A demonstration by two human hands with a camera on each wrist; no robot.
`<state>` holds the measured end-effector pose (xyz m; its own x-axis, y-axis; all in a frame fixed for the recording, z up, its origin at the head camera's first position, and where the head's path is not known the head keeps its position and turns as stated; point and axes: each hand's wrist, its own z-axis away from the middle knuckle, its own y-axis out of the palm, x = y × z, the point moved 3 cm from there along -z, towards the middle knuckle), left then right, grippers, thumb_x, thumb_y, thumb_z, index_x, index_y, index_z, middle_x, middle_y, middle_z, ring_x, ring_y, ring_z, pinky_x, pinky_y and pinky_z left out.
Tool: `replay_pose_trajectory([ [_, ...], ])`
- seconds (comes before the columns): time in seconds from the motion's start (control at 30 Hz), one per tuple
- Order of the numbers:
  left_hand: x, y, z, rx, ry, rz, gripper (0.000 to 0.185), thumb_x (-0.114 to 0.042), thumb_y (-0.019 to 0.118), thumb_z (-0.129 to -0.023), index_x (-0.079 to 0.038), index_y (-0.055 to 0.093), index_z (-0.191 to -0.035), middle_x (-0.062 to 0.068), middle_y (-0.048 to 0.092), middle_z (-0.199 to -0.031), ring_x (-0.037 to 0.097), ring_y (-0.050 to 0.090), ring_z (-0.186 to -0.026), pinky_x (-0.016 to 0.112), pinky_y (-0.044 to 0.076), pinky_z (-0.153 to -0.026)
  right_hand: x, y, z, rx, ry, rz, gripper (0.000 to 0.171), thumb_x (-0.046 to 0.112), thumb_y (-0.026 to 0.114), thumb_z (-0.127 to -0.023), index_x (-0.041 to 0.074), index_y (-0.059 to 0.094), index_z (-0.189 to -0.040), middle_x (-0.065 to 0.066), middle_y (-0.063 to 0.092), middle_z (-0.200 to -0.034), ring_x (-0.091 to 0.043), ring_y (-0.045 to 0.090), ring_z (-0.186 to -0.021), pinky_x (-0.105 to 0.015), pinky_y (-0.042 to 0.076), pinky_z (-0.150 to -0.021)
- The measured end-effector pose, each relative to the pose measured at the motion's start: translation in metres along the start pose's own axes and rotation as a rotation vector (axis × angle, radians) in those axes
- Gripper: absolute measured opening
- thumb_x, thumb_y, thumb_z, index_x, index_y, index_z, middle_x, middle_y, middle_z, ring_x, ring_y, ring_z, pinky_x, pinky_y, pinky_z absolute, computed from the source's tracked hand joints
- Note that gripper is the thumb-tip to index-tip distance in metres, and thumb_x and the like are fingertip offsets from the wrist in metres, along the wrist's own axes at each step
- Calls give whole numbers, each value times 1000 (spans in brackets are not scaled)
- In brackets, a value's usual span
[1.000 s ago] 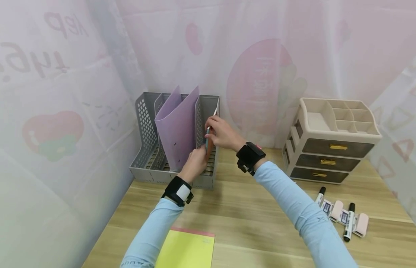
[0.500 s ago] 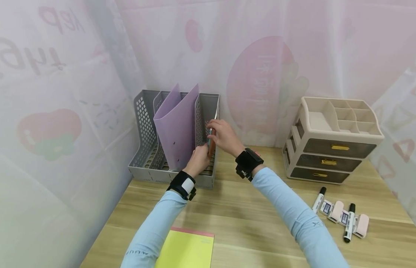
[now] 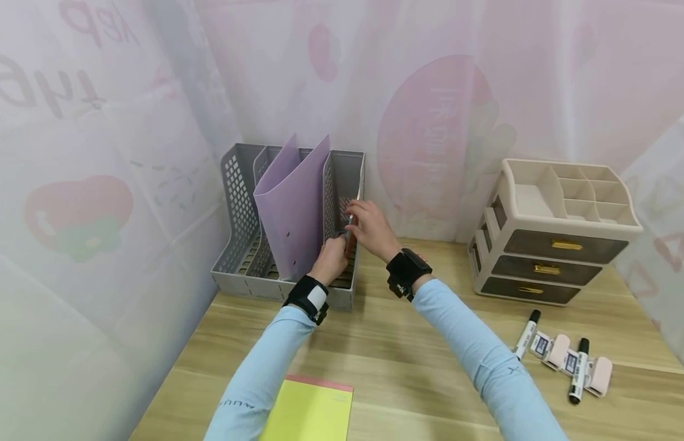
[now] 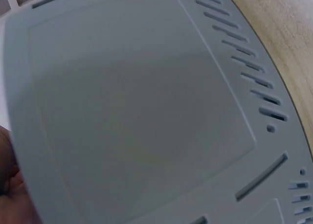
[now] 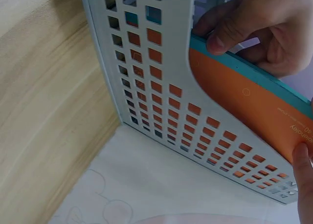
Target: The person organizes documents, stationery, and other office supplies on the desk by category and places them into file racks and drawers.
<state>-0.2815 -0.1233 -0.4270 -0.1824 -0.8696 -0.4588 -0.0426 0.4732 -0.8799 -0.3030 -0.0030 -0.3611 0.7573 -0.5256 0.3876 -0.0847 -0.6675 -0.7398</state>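
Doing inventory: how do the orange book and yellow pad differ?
The orange book has a teal edge; the yellow pad a pink strip. The orange book is held upright in the gray organizer by the left hand and right hand; the yellow pad lies flat on the table. Both show two colours.

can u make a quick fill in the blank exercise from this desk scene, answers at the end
1. The left hand and right hand hold a notebook with a teal edge strip and a mostly ____ cover.
2. In the head view, the purple folder in the gray rack stands to the ____ of that notebook.
3. The beige cabinet has ____ drawers with gold handles.
4. The pad lying on the wooden table is mostly ____.

Missing words: orange; left; three; yellow.
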Motion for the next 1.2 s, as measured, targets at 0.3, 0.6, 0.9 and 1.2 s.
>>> replay_pose_trajectory([
  [0.3,-4,2,-2,-6,31,-53,21,13,59,-87,2,60,-105,14,67,-81,27,67,-76,33,48,-62,-5,2,4,-32,-5,-22,26,5,70,-92,-5,66,-115,-24,62,-129,-37,57,-118,-46,44,-105],
  [0.6,-5,8,-9,29,-21,-60,30,9,61,-89,2,61,-118,16,70,-89,30,70,-83,35,55,-66,-13,4,5,-16,44,-78,27,4,67,-93,-5,63,-119,-26,57,-136,-37,57,-121,-47,42,-108],
  [0.9,-5,7,-11,73,-12,-66,35,9,62,-89,4,59,-124,17,71,-93,28,69,-82,33,52,-65,-13,0,5,7,45,-55,29,5,68,-93,-4,63,-120,-25,55,-139,-40,53,-126,-49,43,-108],
  [1.2,1,-6,-3,81,49,-69,53,-1,60,-96,4,43,-146,23,71,-112,31,71,-95,37,58,-76,-13,-3,6,67,57,-56,38,6,68,-93,-1,59,-129,-22,41,-153,-39,41,-141,-49,39,-113],
])
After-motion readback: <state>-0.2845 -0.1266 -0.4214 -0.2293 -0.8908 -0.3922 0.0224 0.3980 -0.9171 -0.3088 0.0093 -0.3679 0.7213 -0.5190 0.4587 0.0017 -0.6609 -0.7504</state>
